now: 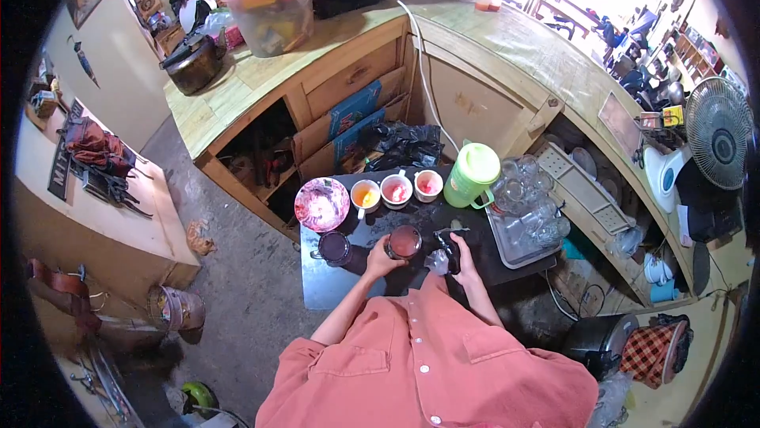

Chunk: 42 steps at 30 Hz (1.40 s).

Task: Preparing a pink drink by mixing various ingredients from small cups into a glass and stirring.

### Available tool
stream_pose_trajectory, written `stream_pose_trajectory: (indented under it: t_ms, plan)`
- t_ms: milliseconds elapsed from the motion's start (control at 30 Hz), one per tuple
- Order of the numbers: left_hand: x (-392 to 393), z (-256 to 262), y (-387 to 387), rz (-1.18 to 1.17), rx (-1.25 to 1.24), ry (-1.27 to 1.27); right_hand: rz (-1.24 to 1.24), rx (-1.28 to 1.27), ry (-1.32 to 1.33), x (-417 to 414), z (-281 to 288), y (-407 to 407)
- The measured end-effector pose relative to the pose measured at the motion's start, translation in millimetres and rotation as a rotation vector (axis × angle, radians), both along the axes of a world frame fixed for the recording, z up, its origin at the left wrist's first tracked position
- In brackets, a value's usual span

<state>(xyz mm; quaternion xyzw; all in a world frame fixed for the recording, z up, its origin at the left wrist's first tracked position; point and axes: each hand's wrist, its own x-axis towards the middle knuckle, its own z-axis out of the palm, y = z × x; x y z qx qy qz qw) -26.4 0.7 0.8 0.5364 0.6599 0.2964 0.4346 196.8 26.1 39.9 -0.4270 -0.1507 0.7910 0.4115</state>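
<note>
On a low dark table (415, 285), my left hand (383, 260) holds a glass (405, 242) with a reddish-brown content. My right hand (465, 262) is closed on a dark, shiny object (449, 250) that I cannot identify, with a crumpled clear plastic bag (437, 262) beside it. To the left stands a glass mug of dark liquid (334, 248). Behind it sits a pink-and-white patterned plate (322, 204). Three white cups stand in a row: one with yellow-orange content (365, 196), two with red content (396, 191) (427, 185). A green lidded pitcher (471, 175) stands to their right.
A metal tray (515, 254) with upturned glasses fills the table's right end. Beyond the table, a wooden counter (255, 80) curves round, with black plastic bags (407, 143) below it. A fan (719, 131) stands at right. A cat (200, 237) lies on the floor at left. A person (193, 7) is in the far background.
</note>
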Motion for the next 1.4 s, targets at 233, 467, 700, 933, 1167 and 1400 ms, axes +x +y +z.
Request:
stream_pose_trajectory:
  t_ms: [233,467,700,933,1167,1400]
  plan:
    - [7,-22,-4,0.11,0.083,-0.311,-0.001,-0.142,0.374,-12,27,8]
    - [-12,-19,-27,0.171,-0.242,-1.283,0.193,-0.168,0.673,6,-2,-2]
    - [-17,-6,-14,-0.129,0.122,-0.549,0.197,-0.153,0.464,14,-2,-10]
    - [-11,7,30,-0.343,0.297,-0.377,0.2,-0.097,0.127,4,7,-3]
    - [1,-12,32,-0.262,0.308,-0.362,0.236,-0.193,0.489,10,6,-1]
    - [18,-16,16,-0.092,0.327,-0.364,0.314,-0.113,0.15,11,6,-6]
